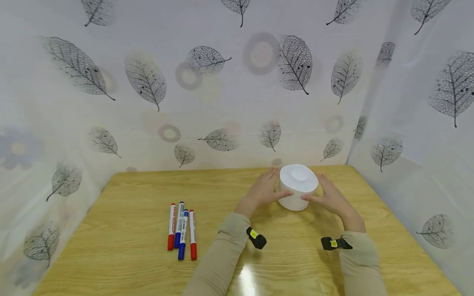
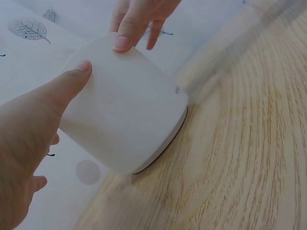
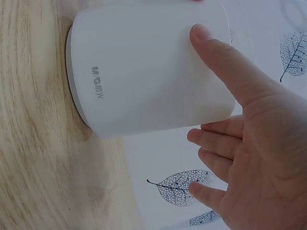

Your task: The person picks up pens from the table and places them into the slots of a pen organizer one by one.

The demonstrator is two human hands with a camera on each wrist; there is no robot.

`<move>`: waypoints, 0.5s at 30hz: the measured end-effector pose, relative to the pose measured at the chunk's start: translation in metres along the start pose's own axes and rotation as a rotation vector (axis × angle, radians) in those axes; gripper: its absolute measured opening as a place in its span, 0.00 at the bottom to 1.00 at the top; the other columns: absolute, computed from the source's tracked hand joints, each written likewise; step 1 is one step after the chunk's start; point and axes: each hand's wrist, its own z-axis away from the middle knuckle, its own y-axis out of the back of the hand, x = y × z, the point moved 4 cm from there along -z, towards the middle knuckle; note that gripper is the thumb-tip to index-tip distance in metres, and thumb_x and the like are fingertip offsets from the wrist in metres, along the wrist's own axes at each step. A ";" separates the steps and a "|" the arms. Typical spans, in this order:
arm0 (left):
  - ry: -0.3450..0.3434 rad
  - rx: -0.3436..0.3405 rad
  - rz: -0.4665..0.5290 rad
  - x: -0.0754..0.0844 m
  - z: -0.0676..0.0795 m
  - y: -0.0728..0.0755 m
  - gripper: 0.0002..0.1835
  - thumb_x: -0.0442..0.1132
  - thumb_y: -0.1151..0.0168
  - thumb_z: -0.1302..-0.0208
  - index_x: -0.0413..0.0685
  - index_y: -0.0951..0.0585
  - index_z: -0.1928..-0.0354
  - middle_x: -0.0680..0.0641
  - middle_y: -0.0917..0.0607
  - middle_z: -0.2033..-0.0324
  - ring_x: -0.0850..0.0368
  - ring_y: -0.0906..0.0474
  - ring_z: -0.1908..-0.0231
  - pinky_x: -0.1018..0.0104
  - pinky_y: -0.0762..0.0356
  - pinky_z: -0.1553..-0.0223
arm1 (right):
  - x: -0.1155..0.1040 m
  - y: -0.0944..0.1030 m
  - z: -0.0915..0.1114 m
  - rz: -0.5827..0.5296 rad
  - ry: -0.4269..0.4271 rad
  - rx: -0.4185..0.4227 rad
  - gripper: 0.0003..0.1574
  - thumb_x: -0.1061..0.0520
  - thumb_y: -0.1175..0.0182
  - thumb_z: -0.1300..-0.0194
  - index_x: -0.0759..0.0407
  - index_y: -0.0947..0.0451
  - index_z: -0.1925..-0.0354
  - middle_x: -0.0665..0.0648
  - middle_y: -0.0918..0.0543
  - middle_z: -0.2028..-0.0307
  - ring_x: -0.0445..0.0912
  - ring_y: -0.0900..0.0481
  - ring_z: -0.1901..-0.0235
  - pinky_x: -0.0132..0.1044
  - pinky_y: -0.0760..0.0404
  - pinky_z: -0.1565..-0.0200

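Note:
A white, rounded pen holder (image 1: 295, 201) stands on the wooden table at the back right in the head view. My left hand (image 1: 262, 190) holds its left side, the thumb lying on the near wall. On the opposite side my right hand (image 1: 335, 200) holds it too, with its thumb across the front near the upper rim. In the right wrist view, grey M&G lettering (image 3: 97, 82) shows low on the wall, and the lower fingers (image 3: 213, 143) are spread beside the holder. The left fingers are partly hidden behind it in the left wrist view.
Several white-barrelled markers lie side by side on the table (image 1: 126, 230), left of my arms; among them are a red-capped marker (image 1: 172, 226) and a blue-capped marker (image 1: 183, 234). A leaf-patterned curtain (image 1: 229, 102) encloses the table at the back and sides.

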 end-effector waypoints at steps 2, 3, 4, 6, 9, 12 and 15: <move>0.001 -0.003 0.004 0.001 0.001 0.000 0.50 0.72 0.51 0.38 0.49 0.48 0.24 0.47 0.44 0.24 0.51 0.52 0.23 0.50 0.50 0.26 | 0.001 0.000 0.000 -0.001 0.004 0.003 0.55 0.41 0.30 0.44 0.62 0.43 0.28 0.71 0.41 0.29 0.74 0.56 0.28 0.75 0.52 0.37; 0.004 -0.005 0.008 0.001 0.001 0.000 0.50 0.72 0.51 0.38 0.49 0.48 0.24 0.46 0.44 0.24 0.51 0.53 0.23 0.50 0.50 0.26 | 0.000 0.000 0.000 -0.003 0.008 0.007 0.55 0.41 0.30 0.44 0.61 0.43 0.28 0.71 0.40 0.29 0.73 0.53 0.28 0.75 0.51 0.37; 0.007 -0.006 0.014 0.001 0.002 0.000 0.50 0.72 0.50 0.38 0.49 0.49 0.24 0.47 0.44 0.24 0.51 0.53 0.23 0.50 0.50 0.26 | 0.000 0.000 0.001 -0.003 0.010 0.009 0.55 0.41 0.30 0.44 0.61 0.42 0.28 0.71 0.40 0.29 0.73 0.53 0.28 0.75 0.50 0.37; 0.009 -0.005 0.020 0.001 0.003 0.000 0.50 0.71 0.50 0.38 0.49 0.49 0.24 0.46 0.44 0.24 0.51 0.53 0.23 0.50 0.50 0.26 | 0.000 -0.001 0.001 -0.001 0.010 0.010 0.55 0.41 0.31 0.44 0.60 0.43 0.28 0.71 0.41 0.29 0.72 0.51 0.29 0.74 0.49 0.37; 0.003 0.008 0.029 0.000 0.004 0.000 0.50 0.70 0.49 0.38 0.48 0.48 0.24 0.45 0.43 0.25 0.50 0.52 0.23 0.50 0.50 0.26 | -0.001 -0.001 0.001 -0.001 0.008 0.007 0.55 0.41 0.31 0.44 0.59 0.43 0.28 0.70 0.41 0.29 0.72 0.52 0.28 0.74 0.49 0.36; -0.006 0.023 0.031 0.000 0.005 0.000 0.50 0.70 0.48 0.38 0.46 0.48 0.24 0.44 0.42 0.25 0.48 0.51 0.24 0.51 0.50 0.26 | -0.001 -0.001 0.000 0.000 0.009 0.003 0.55 0.40 0.31 0.44 0.59 0.43 0.28 0.70 0.43 0.28 0.72 0.55 0.27 0.74 0.51 0.36; -0.002 0.024 0.033 0.000 0.008 0.002 0.51 0.70 0.48 0.38 0.47 0.48 0.24 0.45 0.43 0.25 0.48 0.51 0.24 0.51 0.50 0.26 | -0.002 -0.003 -0.001 -0.001 0.022 0.004 0.54 0.41 0.30 0.44 0.59 0.42 0.28 0.70 0.42 0.28 0.72 0.55 0.27 0.73 0.51 0.35</move>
